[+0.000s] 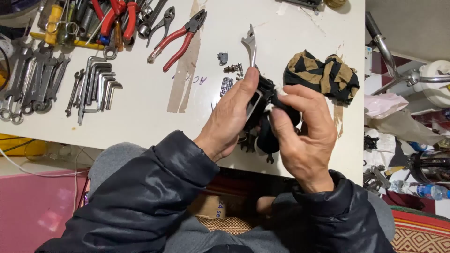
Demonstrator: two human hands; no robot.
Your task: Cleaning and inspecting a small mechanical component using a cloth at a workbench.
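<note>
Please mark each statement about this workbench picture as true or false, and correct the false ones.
1. Both hands hold one black part with a silver lever. True: the left hand and the right hand grip the black part, and the silver lever sticks up from it.
2. The red-handled pliers lie right of the striped cloth. False: the red-handled pliers lie far left of the striped cloth.
3. A row of hex keys lies on the white table. True: the hex keys lie on the white table.
4. The person wears gloves. False: both hands are bare.
</note>
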